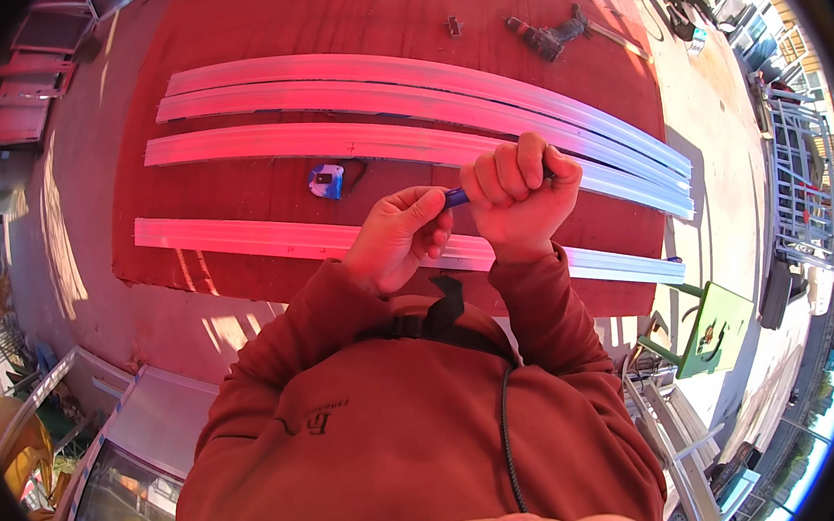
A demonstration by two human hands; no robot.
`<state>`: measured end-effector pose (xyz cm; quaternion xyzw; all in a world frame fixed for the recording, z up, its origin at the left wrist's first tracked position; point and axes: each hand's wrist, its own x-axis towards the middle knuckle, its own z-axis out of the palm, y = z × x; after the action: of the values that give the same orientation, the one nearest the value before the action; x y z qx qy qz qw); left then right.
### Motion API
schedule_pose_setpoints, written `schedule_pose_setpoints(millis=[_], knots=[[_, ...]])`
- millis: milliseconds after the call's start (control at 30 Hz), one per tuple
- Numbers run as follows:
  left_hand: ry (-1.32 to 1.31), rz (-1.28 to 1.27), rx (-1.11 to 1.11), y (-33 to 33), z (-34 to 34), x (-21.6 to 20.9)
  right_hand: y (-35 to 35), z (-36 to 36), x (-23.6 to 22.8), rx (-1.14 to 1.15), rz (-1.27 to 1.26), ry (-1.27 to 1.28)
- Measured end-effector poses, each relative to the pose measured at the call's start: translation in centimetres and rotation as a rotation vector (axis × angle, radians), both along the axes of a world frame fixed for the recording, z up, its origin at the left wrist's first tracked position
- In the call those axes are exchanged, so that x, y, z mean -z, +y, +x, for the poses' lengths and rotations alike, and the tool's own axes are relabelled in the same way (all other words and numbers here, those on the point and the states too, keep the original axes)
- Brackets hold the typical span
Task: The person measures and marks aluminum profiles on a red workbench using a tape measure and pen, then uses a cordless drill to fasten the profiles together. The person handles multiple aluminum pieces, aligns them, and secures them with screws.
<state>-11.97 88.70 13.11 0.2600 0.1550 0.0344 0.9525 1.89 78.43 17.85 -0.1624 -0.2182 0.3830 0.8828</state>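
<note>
In front of my chest, my two hands hold a slim blue pen-like stick (455, 198) between them. The thumb and fingers of my left hand (402, 230) pinch its left end. My right hand (521, 193) is wrapped in a fist round the rest, hiding most of it; something dark shows at the thumb side. Below the hands, one long pale metal profile (239, 237) lies along the table's near side. Several more metal profiles (326, 93) lie beyond it, roughly parallel. A blue and white tape measure (326, 180) rests between them, left of my hands.
The red-covered table (251, 24) bears a cordless drill (548, 35) at the far right and a small dark piece (454, 26). Right of the table stands a green stool-like piece (715, 328). Framed panels (170, 417) stand at lower left; metal frames (802, 176) are at far right.
</note>
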Motion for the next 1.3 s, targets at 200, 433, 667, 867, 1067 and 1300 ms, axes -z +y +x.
schedule_pose_setpoints(millis=[200,433,667,867,1067,1300], knots=[[-0.065,1.088,-0.350,2.5,8.2,4.7,4.2,7.8,2.9,0.140,-0.229,0.377],[0.249,1.013,-0.292,14.5,20.5,11.8,4.6,26.8,14.0,0.694,-1.129,-1.169],[0.641,1.575,-0.297,28.3,27.5,20.1,-1.2,53.2,21.6,0.658,-1.606,-2.191],[0.289,1.863,-0.220,23.4,28.3,18.5,0.7,55.3,21.2,0.351,-1.407,-2.292],[0.116,1.971,0.077,16.7,29.1,18.4,3.7,44.6,19.7,0.292,-1.628,-1.861],[0.099,1.898,0.148,14.9,26.8,19.4,-2.1,33.6,13.3,0.301,-1.441,-0.909]])
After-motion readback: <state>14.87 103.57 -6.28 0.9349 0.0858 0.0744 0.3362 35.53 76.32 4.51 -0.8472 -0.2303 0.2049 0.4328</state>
